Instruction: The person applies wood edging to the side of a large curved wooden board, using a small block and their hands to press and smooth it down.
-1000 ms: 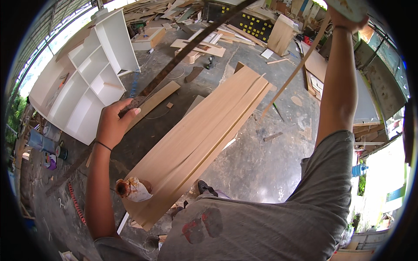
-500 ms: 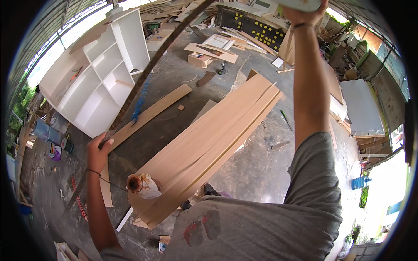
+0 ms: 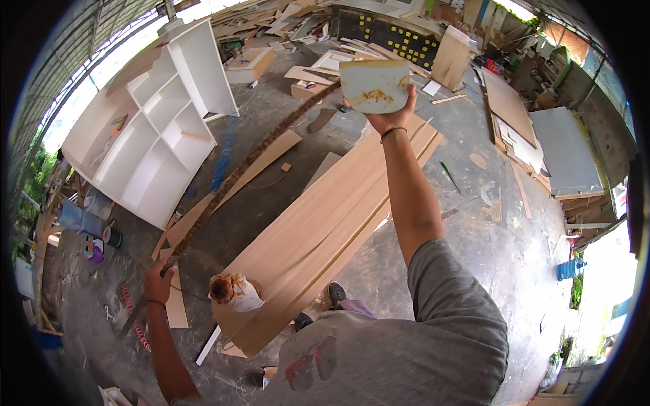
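My left hand (image 3: 157, 284) is closed round the near end of a long narrow strip (image 3: 250, 157), brown and mottled along its length. The strip slants up and away to the right, its far end reaching a whitish flat spreader plate (image 3: 374, 84) with brown smears. My right hand (image 3: 394, 116) grips that plate from below, arm stretched forward; whether the strip touches it I cannot tell. Below lies a long light-wood panel assembly (image 3: 318, 216). On its near left end sits a white container (image 3: 245, 298), apparently tipped, with a brown-stained mouth.
A white shelving unit (image 3: 145, 142) leans at the left. A flat board (image 3: 274, 159) lies on the floor beside the panel. Offcuts and a wooden box (image 3: 250, 64) are at the back. Sheets (image 3: 565, 152) are stacked at the right. A coiled red hose (image 3: 141, 335) lies at the lower left.
My right hand has come down and left with the plate, from the top edge to above the panel's far end. The strip now slopes lower. My left hand has moved slightly down in view.
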`<state>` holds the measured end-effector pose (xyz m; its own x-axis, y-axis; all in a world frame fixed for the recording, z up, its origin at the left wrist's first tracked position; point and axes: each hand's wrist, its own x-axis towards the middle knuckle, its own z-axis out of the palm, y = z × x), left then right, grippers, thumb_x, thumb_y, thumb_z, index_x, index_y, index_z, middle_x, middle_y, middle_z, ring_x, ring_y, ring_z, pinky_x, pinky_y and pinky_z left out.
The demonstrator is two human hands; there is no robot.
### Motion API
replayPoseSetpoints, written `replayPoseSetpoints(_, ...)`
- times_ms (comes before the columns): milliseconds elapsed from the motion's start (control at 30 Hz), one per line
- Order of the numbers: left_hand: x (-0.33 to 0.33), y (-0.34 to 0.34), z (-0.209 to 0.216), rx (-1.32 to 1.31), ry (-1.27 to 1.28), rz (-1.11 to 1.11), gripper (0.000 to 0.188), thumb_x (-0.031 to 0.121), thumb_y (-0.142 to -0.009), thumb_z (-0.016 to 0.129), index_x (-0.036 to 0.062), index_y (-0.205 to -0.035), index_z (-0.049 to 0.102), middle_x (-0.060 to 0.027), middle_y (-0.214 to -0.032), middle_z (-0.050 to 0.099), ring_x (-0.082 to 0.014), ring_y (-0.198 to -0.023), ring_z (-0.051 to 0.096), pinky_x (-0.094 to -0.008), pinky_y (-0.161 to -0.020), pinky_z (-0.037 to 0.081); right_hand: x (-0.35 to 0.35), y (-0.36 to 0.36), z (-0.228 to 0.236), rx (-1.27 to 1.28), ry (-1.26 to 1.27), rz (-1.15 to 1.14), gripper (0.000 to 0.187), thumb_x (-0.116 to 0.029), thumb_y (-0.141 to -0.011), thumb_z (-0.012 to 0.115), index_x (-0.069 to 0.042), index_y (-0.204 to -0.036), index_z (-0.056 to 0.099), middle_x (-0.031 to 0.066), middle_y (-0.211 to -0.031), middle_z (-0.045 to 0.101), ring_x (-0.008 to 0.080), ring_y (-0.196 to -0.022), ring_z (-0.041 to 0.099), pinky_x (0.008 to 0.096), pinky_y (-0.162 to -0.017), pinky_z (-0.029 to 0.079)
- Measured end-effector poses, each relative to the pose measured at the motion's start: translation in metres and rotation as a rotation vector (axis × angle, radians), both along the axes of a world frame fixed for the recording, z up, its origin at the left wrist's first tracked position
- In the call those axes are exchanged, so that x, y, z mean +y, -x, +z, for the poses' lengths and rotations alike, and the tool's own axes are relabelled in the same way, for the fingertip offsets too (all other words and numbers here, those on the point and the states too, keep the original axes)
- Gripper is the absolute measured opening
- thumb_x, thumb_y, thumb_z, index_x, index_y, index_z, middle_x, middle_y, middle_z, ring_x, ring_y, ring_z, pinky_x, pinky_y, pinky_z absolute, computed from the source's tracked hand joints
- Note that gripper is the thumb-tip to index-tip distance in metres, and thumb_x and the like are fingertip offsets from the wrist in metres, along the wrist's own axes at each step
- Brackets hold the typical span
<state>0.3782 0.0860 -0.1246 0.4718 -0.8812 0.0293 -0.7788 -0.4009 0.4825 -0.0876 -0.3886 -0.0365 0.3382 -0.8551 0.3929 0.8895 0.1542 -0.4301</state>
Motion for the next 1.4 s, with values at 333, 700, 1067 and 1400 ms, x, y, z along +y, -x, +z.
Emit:
replayPoseSetpoints(333, 0.025, -0.017, -0.052, -0.067, -0.053, 0.012, 0.039, 0.028, -0.086, 0.067, 0.0016, -0.114, 0.064, -0.0183, -0.103, 0.065, -0.0355, -0.096, 0.062, -0.0411, -0.084, 0.048, 0.019, -0.018, -0.125, 0.281, -0.214, -0.056, 0.090, -0.074, -0.073, 0.053, -0.023, -0.146, 0.037, 0.0111, -0.151, 0.034, 0.0430, -0.137, 0.029, 0.0794, -0.096, 0.028)
replayPoseSetpoints(700, 0.047, 0.002, -0.190, 0.013, -0.203, -0.025, 0.033, 0.027, -0.086, 0.066, 0.0100, -0.114, 0.066, -0.0148, -0.093, 0.061, -0.0348, -0.093, 0.060, -0.0446, -0.083, 0.049, 0.090, 0.033, -0.209, 0.453, -0.491, -0.119, 0.084, -0.071, -0.079, 0.049, -0.023, -0.146, 0.036, 0.0115, -0.149, 0.034, 0.0443, -0.133, 0.033, 0.0801, -0.093, 0.030)
replayPoseSetpoints(1067, 0.048, 0.021, -0.263, 0.037, -0.494, 0.016, 0.039, 0.029, -0.086, 0.066, 0.0138, -0.121, 0.064, -0.0118, -0.108, 0.060, -0.0317, -0.107, 0.057, -0.0438, -0.094, 0.046, 0.188, 0.132, -0.171, 0.409, -0.408, -0.355, 0.088, -0.072, -0.077, 0.050, -0.023, -0.148, 0.033, 0.0130, -0.150, 0.033, 0.0457, -0.134, 0.031, 0.0802, -0.094, 0.028)
replayPoseSetpoints(1400, 0.066, 0.027, -0.306, -0.201, -0.235, -0.016, 0.043, 0.020, -0.077, 0.068, 0.0155, -0.119, 0.063, -0.0110, -0.110, 0.061, -0.0290, -0.107, 0.058, -0.0463, -0.091, 0.048, 0.261, 0.160, -0.174, 0.378, -0.427, -0.507, 0.087, -0.074, -0.077, 0.048, -0.024, -0.147, 0.035, 0.0145, -0.150, 0.032, 0.0468, -0.135, 0.030, 0.0807, -0.097, 0.025)
